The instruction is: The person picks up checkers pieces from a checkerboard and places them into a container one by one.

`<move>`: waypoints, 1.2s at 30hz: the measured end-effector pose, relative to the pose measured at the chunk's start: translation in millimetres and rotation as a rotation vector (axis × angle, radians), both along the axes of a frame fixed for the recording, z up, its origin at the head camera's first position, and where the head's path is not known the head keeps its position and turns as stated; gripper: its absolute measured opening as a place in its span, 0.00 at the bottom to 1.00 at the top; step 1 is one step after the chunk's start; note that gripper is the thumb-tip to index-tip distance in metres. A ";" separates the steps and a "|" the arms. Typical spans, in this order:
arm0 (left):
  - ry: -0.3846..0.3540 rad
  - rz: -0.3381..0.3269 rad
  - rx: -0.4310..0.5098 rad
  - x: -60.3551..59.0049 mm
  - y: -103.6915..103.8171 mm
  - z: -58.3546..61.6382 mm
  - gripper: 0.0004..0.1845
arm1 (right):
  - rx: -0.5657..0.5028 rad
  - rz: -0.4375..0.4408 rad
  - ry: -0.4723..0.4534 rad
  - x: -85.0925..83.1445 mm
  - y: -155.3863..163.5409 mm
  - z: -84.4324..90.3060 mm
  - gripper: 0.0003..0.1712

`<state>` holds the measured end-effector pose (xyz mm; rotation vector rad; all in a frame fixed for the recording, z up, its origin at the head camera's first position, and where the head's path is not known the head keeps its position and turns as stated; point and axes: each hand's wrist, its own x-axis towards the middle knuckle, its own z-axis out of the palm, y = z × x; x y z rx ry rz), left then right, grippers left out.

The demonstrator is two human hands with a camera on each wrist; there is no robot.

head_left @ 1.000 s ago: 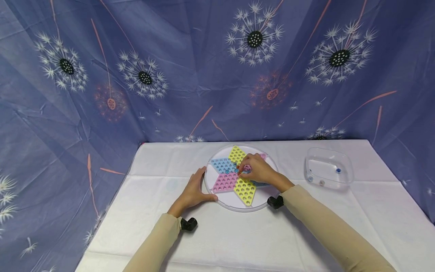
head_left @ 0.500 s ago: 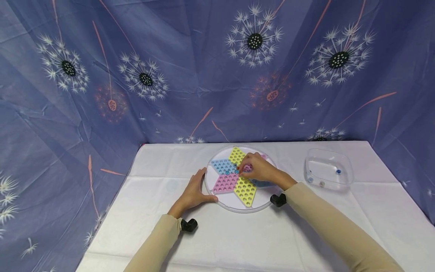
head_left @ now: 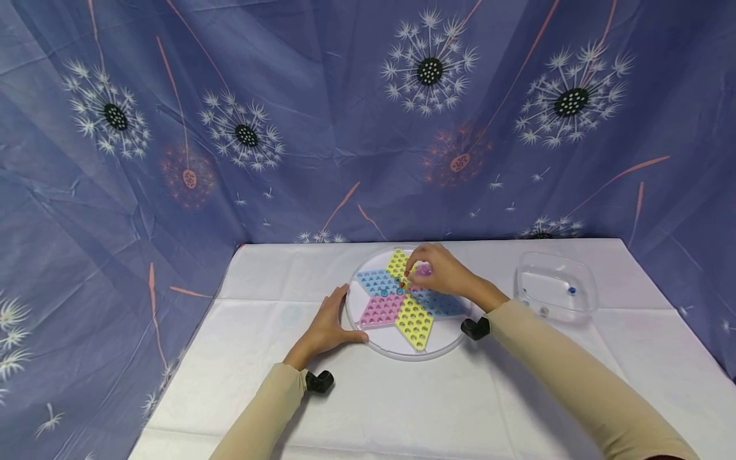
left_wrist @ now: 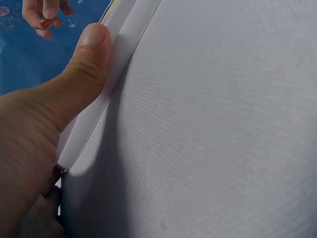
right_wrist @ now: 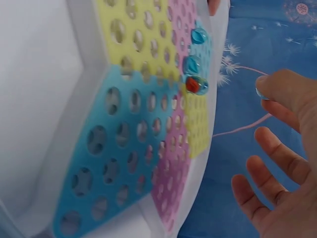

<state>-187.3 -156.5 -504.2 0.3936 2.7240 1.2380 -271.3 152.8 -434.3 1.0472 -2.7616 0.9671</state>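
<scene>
In the head view my left hand (head_left: 326,324) rests against the left rim of a round Chinese checkers board (head_left: 359,305), its thumb along the near edge. The left wrist view shows that thumb (left_wrist: 86,69) lying straight on the white rim. My right hand (head_left: 441,273) is above the board near its middle, pinching a small marble (left_wrist: 45,23) with red in it between thumb and forefinger. Below those fingertips sit a red-and-blue marble (right_wrist: 197,85) and blue marbles (right_wrist: 192,64) in the holes. The right hand's other fingers are spread loosely.
A clear plastic tub (head_left: 556,262) with several marbles, one of them dark blue (head_left: 572,290), stands right of the board. White cloth (head_left: 425,409) covers the table. Behind it hangs a blue dandelion-print curtain (head_left: 345,128).
My right hand has risen slightly and moved away from the board's centre with the red marble pinched, uncovering more of the blue section and the centre marbles. The left hand stays put.
</scene>
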 end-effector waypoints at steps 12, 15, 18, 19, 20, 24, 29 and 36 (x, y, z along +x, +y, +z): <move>-0.005 0.009 -0.003 1.4 0.5 0.8 0.70 | -0.024 -0.022 -0.003 -0.8 8.3 7.5 0.06; -0.013 0.012 -0.004 1.3 0.6 0.8 0.69 | -0.028 -0.025 0.004 -1.1 9.9 6.6 0.06; -0.010 0.009 -0.005 1.0 0.6 0.5 0.69 | -0.027 -0.029 0.008 -2.0 12.9 5.5 0.06; -0.011 0.009 -0.007 0.9 0.5 0.4 0.69 | -0.028 -0.031 0.009 -2.3 14.2 5.1 0.06; -0.009 0.009 -0.007 0.9 0.5 0.2 0.69 | -0.033 -0.033 0.007 -2.3 15.7 5.2 0.06; 0.000 0.007 0.000 0.8 0.7 0.0 0.70 | -0.055 -0.041 0.007 -1.1 23.4 6.8 0.06; 0.009 0.003 0.005 0.7 0.9 -0.5 0.70 | -0.060 -0.057 0.023 2.4 37.4 9.4 0.06; 0.000 0.000 0.007 0.5 0.4 -1.9 0.70 | -0.041 -0.116 0.052 6.2 69.3 11.1 0.06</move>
